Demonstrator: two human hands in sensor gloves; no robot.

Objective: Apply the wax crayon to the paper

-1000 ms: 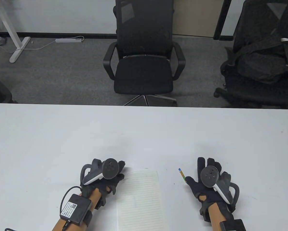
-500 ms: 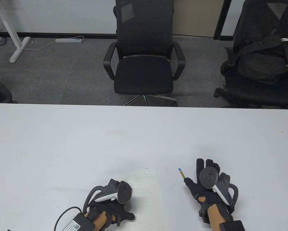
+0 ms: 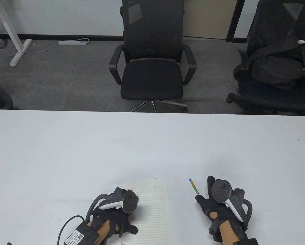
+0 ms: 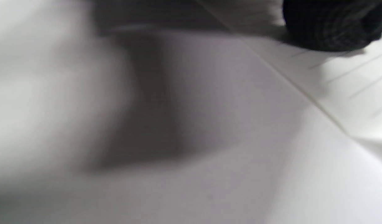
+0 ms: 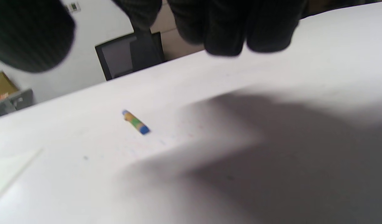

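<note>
— What do we have for the crayon [image 3: 193, 186]?

— We see a short stick with blue ends and a yellow-and-green wrapper, lying flat on the white surface [image 3: 65, 143]. It sits at about 11 o'clock from the right hand [image 3: 216, 201], its near end just beside the thumb tip; we cannot tell if they touch. In the right wrist view the crayon [image 5: 136, 122] lies free, with the gloved fingers [image 5: 225, 28] hanging above the surface and apart from it, so we read that hand as loosely spread and holding nothing.

— And the paper [image 3: 155, 211]?

— We see a lined white sheet at about 9 o'clock from the crayon, running off the bottom edge of the table view. The left hand [image 3: 116, 222] rests on its left part; a fingertip [image 4: 331, 25] presses on the lined sheet near its edge. We cannot tell how its fingers lie.

— Room to move?

— We have bare surface from 10 to 2 o'clock ahead of both hands, and an open strip between paper and crayon.
</note>
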